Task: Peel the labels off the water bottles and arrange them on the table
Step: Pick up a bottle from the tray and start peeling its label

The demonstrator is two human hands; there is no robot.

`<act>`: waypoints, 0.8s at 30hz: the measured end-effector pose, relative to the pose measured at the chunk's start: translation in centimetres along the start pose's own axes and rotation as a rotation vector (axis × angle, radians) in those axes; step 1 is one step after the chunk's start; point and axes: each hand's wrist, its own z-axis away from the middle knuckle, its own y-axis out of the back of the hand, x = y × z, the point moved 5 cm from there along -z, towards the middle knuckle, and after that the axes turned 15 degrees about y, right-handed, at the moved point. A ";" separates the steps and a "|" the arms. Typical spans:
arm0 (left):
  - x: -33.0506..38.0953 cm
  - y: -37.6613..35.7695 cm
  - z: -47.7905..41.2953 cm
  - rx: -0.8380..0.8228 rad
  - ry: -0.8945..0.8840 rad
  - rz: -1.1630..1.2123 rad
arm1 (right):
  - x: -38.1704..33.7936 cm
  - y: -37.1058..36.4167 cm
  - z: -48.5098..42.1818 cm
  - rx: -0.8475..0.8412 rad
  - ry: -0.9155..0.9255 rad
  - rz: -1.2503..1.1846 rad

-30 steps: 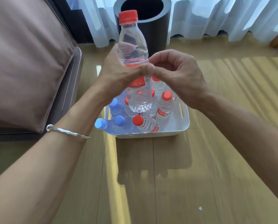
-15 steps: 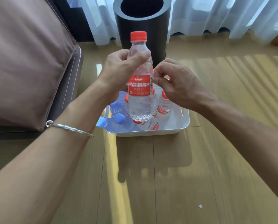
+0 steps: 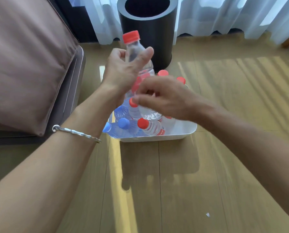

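left hand (image 3: 125, 71) grips bottle (image 3: 134, 51) by shoulder, over tray (image 3: 157, 138) | axis near-upright, cap leaning left | right hand (image 3: 162, 98) curled at label (image 3: 138, 83) from the right, pinch unclear (blur)

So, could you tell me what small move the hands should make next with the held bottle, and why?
Probably peel an edge of the red label away with the right hand while the left hand steadies the bottle: the label is on it, and the right hand's curled fingers sit at it, though blur hides any pinch.
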 end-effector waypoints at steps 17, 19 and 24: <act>-0.3 -3.8 2.1 -0.378 0.069 -0.158 | 5.4 3.7 2.3 0.446 -0.243 -0.430; -0.6 -4.2 2.3 -0.480 0.140 -0.252 | 5.5 3.4 2.2 0.449 -0.245 -0.498; -1.2 -4.6 2.7 -0.575 0.162 -0.219 | 5.4 2.9 2.1 0.442 -0.285 -0.772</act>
